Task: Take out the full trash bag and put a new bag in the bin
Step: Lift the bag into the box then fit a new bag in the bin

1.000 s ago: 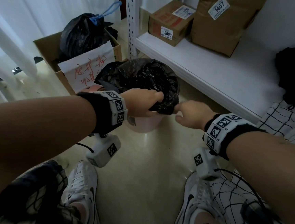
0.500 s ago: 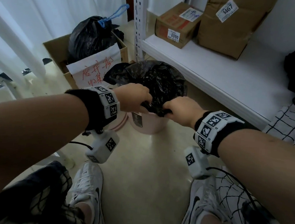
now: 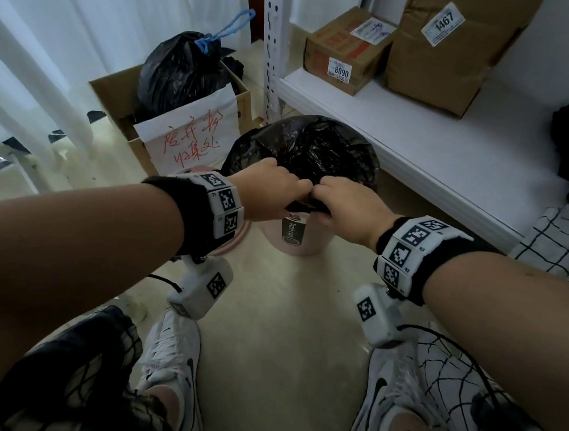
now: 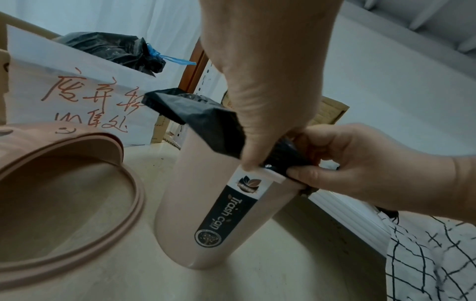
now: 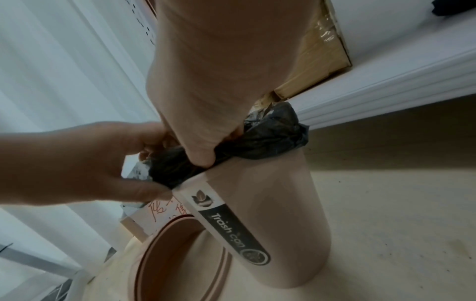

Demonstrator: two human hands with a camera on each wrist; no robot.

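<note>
A pink trash can [image 3: 303, 239] [image 4: 206, 220] [image 5: 278, 220] with a dark "Trash can" label stands on the floor, lined with a crinkled black bag [image 3: 310, 145] [image 4: 203, 120] [image 5: 268, 140]. My left hand [image 3: 271, 190] [image 4: 260, 126] and right hand [image 3: 342, 203] [image 5: 198, 130] meet at the near rim. Each pinches the bag's edge against the rim, knuckles almost touching. The bag's edge is bunched between them. The fingertips are hidden under the plastic.
The bin's pink lid [image 4: 64, 183] [image 5: 180, 254] lies on the floor at the left. Behind it a cardboard box [image 3: 121, 98] holds a tied black bag [image 3: 179, 68] and a handwritten sign. A white shelf [image 3: 453, 154] with cartons runs along the right.
My right hand has moved left along the rim to meet the left hand, and both now gather the bag's near edge together. The view has moved closer to the bin.
</note>
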